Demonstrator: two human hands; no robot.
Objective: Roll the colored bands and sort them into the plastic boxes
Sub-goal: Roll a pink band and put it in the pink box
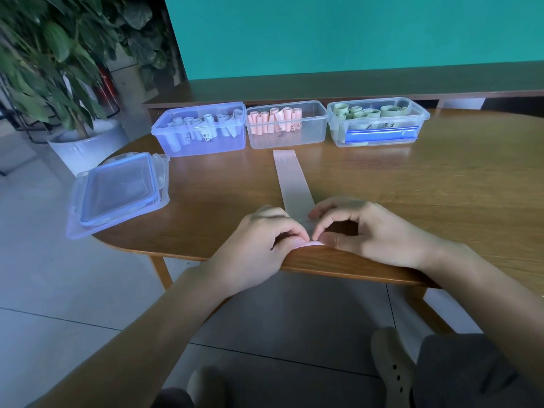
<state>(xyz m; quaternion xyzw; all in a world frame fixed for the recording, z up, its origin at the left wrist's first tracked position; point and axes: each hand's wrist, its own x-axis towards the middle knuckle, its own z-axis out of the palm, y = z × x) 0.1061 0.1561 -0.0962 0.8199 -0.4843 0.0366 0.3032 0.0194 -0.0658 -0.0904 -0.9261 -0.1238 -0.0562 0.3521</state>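
Pink band (293,184), hands (312,231) curled, pinching end

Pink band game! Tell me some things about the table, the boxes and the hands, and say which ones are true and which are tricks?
1. Both hands, left hand and right hand, pinch the near end of the pink band. True.
2. The pink band is already in a box. False: it lies flat on the table.
3. The middle box holds pink rolls. True.
4. The lids sit on the boxes. False: they lie stacked at the table's left edge.
5. The right box holds green rolls. True.
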